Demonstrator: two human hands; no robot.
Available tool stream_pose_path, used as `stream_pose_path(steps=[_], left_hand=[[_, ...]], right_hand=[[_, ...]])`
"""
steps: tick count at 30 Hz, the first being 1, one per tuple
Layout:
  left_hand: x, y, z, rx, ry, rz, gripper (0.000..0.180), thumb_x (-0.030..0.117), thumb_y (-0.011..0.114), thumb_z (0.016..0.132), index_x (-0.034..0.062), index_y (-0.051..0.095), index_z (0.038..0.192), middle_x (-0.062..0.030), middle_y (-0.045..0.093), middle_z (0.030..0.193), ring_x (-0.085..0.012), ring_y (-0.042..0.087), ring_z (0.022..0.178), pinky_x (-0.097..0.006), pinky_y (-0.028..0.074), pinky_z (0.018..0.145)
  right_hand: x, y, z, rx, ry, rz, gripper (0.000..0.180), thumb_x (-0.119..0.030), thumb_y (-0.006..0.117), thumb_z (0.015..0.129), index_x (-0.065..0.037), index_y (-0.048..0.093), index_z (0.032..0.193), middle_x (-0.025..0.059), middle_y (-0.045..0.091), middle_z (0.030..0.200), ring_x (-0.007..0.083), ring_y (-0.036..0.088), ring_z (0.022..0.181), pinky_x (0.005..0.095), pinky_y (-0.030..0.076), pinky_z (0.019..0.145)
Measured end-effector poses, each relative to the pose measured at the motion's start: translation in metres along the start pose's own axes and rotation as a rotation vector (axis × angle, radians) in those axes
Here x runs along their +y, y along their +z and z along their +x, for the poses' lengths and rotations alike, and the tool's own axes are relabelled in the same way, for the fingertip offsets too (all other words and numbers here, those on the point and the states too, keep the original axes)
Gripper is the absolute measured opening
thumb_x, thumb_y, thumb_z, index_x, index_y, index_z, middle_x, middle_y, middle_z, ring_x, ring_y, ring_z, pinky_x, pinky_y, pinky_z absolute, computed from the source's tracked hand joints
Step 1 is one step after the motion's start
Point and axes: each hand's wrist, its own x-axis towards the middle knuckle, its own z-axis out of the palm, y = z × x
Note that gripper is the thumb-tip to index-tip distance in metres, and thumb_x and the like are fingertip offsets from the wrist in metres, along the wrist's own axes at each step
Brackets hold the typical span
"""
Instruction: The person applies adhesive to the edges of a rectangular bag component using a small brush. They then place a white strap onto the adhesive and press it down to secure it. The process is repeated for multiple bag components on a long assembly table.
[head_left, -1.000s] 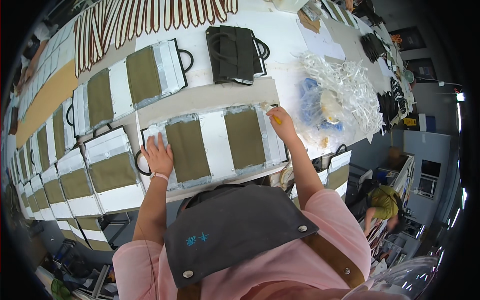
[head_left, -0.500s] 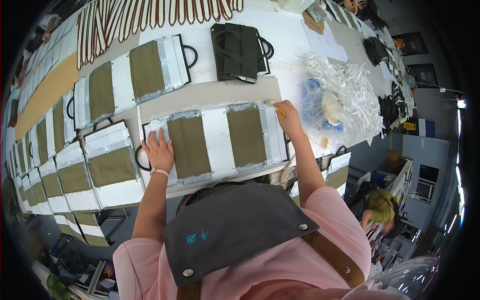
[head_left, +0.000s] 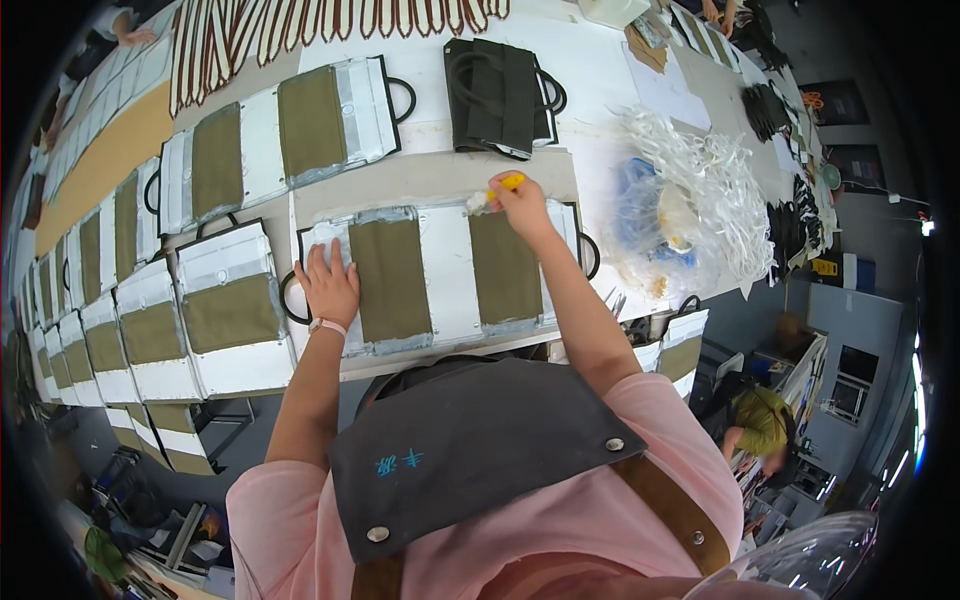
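Note:
A flat bag panel (head_left: 448,275), white with two olive-green fabric bands and black loop handles, lies in front of me. My left hand (head_left: 330,285) rests flat on its left end, fingers spread, with nothing in it. In my right hand (head_left: 520,208) is a small brush (head_left: 511,182) with a yellow handle and pale bristles. The bristles are at the panel's far edge, near the top of the right green band (head_left: 505,265). Whitish smears run along the ends of both bands.
Similar panels (head_left: 312,125) lie beyond and in rows to the left (head_left: 229,295). A dark folded bag (head_left: 492,95) stands beyond the panel. To the right are a heap of white strips (head_left: 715,190) and clear plastic (head_left: 650,235). Striped straps (head_left: 330,25) hang across the far side.
My right hand has moved left with the brush along the panel's far edge, from its right corner to the right green band. My left hand stays on the left end.

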Motion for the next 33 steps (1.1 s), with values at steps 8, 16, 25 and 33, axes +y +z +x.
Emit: stream_pose_path(steps=[8, 16, 25, 33], left_hand=[[-0.001, -0.001, 0.001, 0.025, 0.006, -0.002, 0.052, 0.029, 0.055, 0.086, 0.0089, 0.043, 0.132, -0.0166, 0.041, 0.128, -0.0308, 0.035, 0.127, -0.057, 0.02, 0.105], [0.0, -0.001, -0.001, 0.02, -0.002, -0.01, 0.051, 0.029, 0.054, 0.087, 0.009, 0.043, 0.132, -0.0167, 0.041, 0.128, -0.0305, 0.035, 0.127, -0.057, 0.02, 0.106], [-0.002, 0.0, -0.001, 0.046, 0.006, -0.006, 0.051, 0.029, 0.054, 0.087, 0.008, 0.043, 0.132, -0.0171, 0.041, 0.127, -0.0309, 0.035, 0.127, -0.057, 0.019, 0.106], [-0.001, 0.003, -0.004, 0.061, 0.024, -0.005, 0.052, 0.029, 0.055, 0.087, 0.008, 0.043, 0.132, -0.0175, 0.042, 0.127, -0.0315, 0.035, 0.127, -0.057, 0.018, 0.106]], right_hand=[[0.004, -0.001, 0.0, 0.025, -0.028, -0.085, 0.012, -0.011, 0.059, 0.086, -0.001, 0.056, 0.092, 0.0103, 0.059, 0.075, 0.0195, 0.058, 0.064, 0.0308, 0.047, 0.06], [-0.015, 0.051, 0.001, -0.107, -0.326, -0.192, 0.01, -0.01, 0.059, 0.083, -0.002, 0.055, 0.085, 0.0164, 0.057, 0.081, 0.0321, 0.057, 0.077, 0.0368, 0.045, 0.069], [-0.029, 0.055, 0.004, -0.098, -0.248, -0.21, 0.012, -0.011, 0.06, 0.083, -0.002, 0.053, 0.085, 0.0152, 0.057, 0.076, 0.0323, 0.055, 0.069, 0.0384, 0.045, 0.065], [0.021, -0.043, 0.008, 0.156, -0.295, -0.466, 0.006, -0.008, 0.058, 0.084, -0.004, 0.054, 0.087, 0.0099, 0.058, 0.074, 0.0202, 0.057, 0.067, 0.0329, 0.045, 0.062]])
